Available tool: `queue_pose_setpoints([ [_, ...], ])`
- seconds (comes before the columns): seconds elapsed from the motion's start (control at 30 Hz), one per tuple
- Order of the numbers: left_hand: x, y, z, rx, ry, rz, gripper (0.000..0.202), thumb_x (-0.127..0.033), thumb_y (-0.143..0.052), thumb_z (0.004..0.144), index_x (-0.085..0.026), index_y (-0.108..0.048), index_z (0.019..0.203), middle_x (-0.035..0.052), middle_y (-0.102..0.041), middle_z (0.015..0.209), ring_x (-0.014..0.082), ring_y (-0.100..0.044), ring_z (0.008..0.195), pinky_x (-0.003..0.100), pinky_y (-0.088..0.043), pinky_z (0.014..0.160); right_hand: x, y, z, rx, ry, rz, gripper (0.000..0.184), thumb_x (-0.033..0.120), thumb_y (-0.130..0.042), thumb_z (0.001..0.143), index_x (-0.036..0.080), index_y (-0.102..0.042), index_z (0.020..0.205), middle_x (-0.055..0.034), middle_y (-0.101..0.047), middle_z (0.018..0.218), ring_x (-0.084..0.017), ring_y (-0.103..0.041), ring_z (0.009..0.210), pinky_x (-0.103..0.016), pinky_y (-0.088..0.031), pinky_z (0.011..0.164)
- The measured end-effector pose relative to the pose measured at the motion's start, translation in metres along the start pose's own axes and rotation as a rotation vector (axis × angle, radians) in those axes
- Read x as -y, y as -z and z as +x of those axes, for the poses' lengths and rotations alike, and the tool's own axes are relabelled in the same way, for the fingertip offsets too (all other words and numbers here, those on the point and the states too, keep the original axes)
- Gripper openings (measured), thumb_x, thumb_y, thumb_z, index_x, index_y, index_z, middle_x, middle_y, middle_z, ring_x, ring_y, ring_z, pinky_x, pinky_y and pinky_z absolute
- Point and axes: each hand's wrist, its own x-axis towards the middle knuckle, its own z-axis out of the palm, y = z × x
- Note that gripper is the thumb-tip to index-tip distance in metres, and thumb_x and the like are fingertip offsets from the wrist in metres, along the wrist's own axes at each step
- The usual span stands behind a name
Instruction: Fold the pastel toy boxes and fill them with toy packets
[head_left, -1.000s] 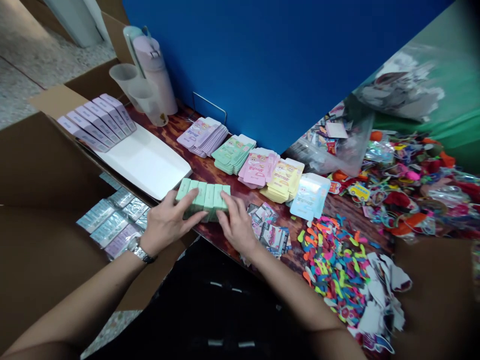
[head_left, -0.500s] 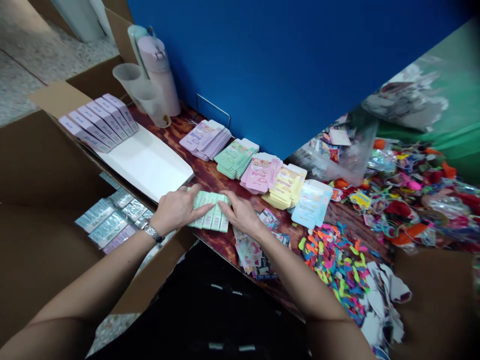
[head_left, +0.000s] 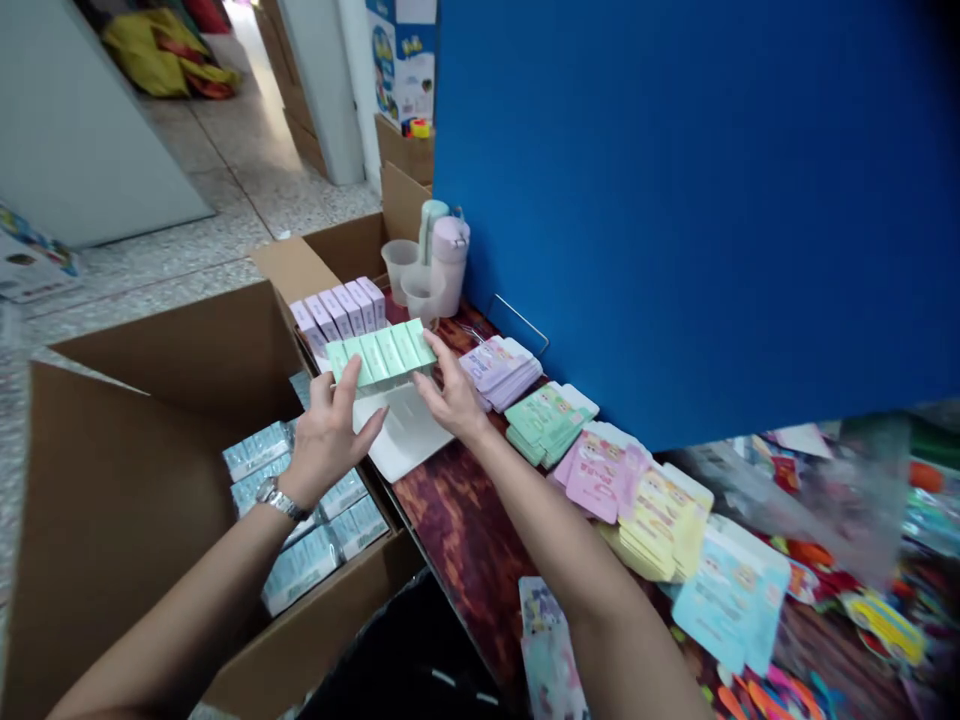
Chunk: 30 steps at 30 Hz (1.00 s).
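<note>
Evidently, the near part of the patterned table (head_left: 457, 540) has been left by the row of green boxes (head_left: 386, 352); half a second ago it was being squared up there between both hands, and now it has been carried over the white tray (head_left: 409, 440), so that a second colour is brought in near the purple boxes (head_left: 345, 312). The left hand (head_left: 326, 440) is extended above the side of the open carton (head_left: 135, 490), fingers loosely spread; its index finger is laid against the left part of the row, while its thumb is held out below; how firmly the boxes are gripped by it cannot be told. By the right hand (head_left: 450, 395), reached in along the tray's other side, the row's right end is grasped between thumb and fingers; the row is slightly tilted, and whether its underside is touching the tray is not quite visible from this angle. Beyond the purple boxes, two translucent cups (head_left: 422, 298) and a pink bottle (head_left: 450, 270) are seen.
</note>
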Motion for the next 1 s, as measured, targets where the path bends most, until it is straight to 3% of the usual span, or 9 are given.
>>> queue_pose_setpoints([
  [0.17, 0.032, -0.028, 0.019, 0.040, 0.173, 0.028, 0.072, -0.050, -0.051, 0.091, -0.014, -0.033, 0.151, 0.0212, -0.050, 0.125, 0.0298, -0.064, 0.099, 0.034, -0.054, 0.063, -0.039, -0.046, 0.044, 0.067, 0.008, 0.103, 0.064, 0.028, -0.049, 0.092, 0.012, -0.029, 0.151, -0.0130, -0.044, 0.152, -0.020, -0.044, 0.140, -0.036, -0.041, 0.114],
  [0.33, 0.042, -0.047, 0.029, 0.069, 0.160, 0.021, 0.068, -0.045, -0.049, 0.092, -0.014, -0.033, 0.151, 0.0235, -0.047, 0.130, 0.0290, -0.064, 0.101, 0.034, -0.055, 0.067, -0.055, -0.058, 0.063, 0.086, -0.031, -0.001, 0.060, 0.023, -0.046, 0.093, 0.009, -0.032, 0.150, -0.0140, -0.047, 0.150, -0.020, -0.046, 0.138, -0.034, -0.040, 0.114],
  [0.47, 0.043, -0.055, 0.031, 0.094, 0.199, 0.066, 0.073, -0.044, -0.048, 0.092, -0.013, -0.024, 0.154, 0.0262, -0.045, 0.134, 0.0302, -0.065, 0.100, 0.033, -0.055, 0.064, -0.062, -0.067, 0.070, 0.098, -0.031, -0.101, 0.062, 0.019, -0.042, 0.093, 0.014, -0.028, 0.153, -0.0112, -0.041, 0.155, -0.019, -0.041, 0.142, -0.037, -0.036, 0.117],
  [0.73, 0.038, -0.048, 0.035, 0.215, 0.239, 0.169, 0.082, -0.051, -0.042, 0.093, -0.015, -0.008, 0.158, 0.0306, -0.040, 0.143, 0.0330, -0.068, 0.085, 0.040, -0.053, 0.057, -0.062, -0.076, 0.071, 0.129, -0.128, -0.211, 0.069, 0.018, -0.044, 0.095, 0.019, -0.017, 0.158, -0.0115, -0.033, 0.159, -0.023, -0.034, 0.146, -0.041, -0.037, 0.116],
  [0.87, 0.043, -0.040, 0.036, 0.235, 0.228, 0.065, 0.086, -0.054, -0.047, 0.090, -0.016, -0.009, 0.158, 0.0291, -0.039, 0.143, 0.0413, -0.064, 0.104, 0.048, -0.057, 0.069, -0.047, -0.074, 0.072, 0.186, -0.231, -0.290, 0.073, 0.015, -0.043, 0.095, 0.024, -0.009, 0.159, -0.0154, -0.025, 0.161, -0.029, -0.041, 0.141, -0.046, -0.045, 0.109],
  [0.93, 0.044, -0.030, 0.038, 0.246, 0.217, -0.039, 0.089, -0.053, -0.050, 0.090, -0.014, -0.007, 0.158, 0.0263, -0.043, 0.141, 0.0442, -0.056, 0.121, 0.052, -0.057, 0.082, -0.036, -0.069, 0.067, 0.180, -0.251, -0.338, 0.074, 0.011, -0.042, 0.094, 0.027, -0.011, 0.159, -0.0143, -0.017, 0.164, -0.030, -0.041, 0.141, -0.046, -0.043, 0.110],
  [1.0, 0.041, -0.017, 0.038, 0.272, 0.208, -0.092, 0.092, -0.052, -0.051, 0.090, -0.011, -0.003, 0.157, 0.0246, -0.047, 0.138, 0.0471, -0.051, 0.126, 0.058, -0.055, 0.088, -0.022, -0.059, 0.054, 0.145, -0.227, -0.373, 0.073, 0.014, -0.044, 0.095, 0.027, -0.011, 0.159, -0.0141, -0.012, 0.165, -0.031, -0.041, 0.141, -0.045, -0.042, 0.111],
])
